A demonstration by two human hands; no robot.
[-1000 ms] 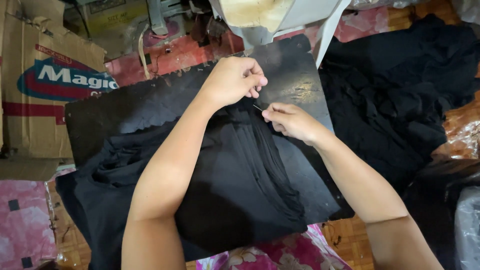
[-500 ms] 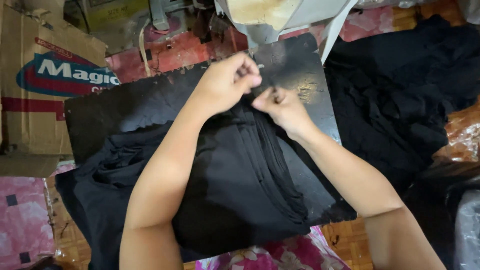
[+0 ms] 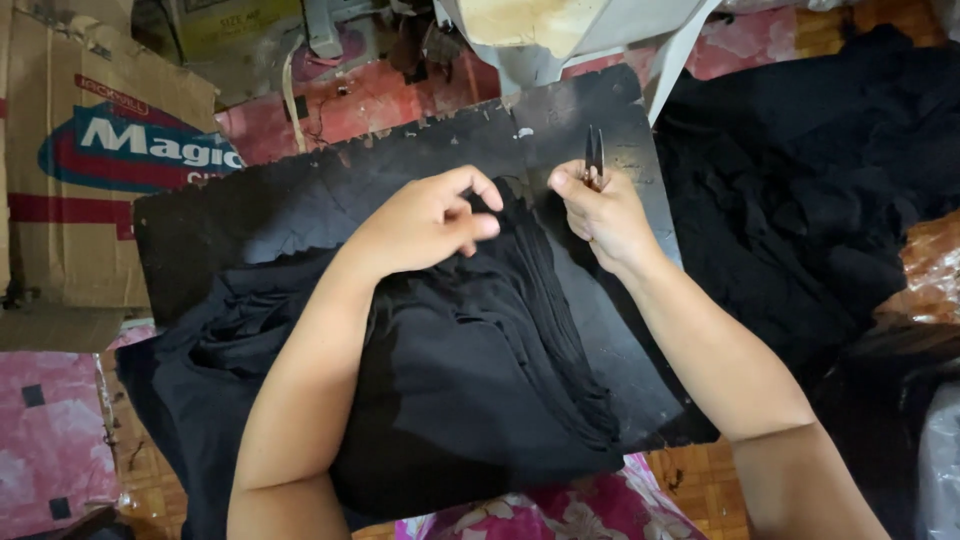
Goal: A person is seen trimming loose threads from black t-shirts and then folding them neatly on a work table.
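Observation:
A stack of black folded fabric (image 3: 470, 380) lies on a worn black board (image 3: 300, 200) across my lap. My left hand (image 3: 425, 220) rests on the fabric's top edge, fingers curled and pinching at the cloth. My right hand (image 3: 600, 215) is raised just right of it, gripping small metal thread snips (image 3: 594, 155) whose blades point upward, away from the fabric.
A heap of black cloth (image 3: 800, 180) fills the right side. A cardboard box (image 3: 90, 160) stands at the left. A white plastic chair leg (image 3: 670, 60) and sewing-machine parts sit beyond the board. Pink patterned floor covering (image 3: 50, 440) shows lower left.
My hands, which met at the fabric's top edge, have separated. The right hand lifted back with the snips pointing up; the left hand slid down and left onto the cloth.

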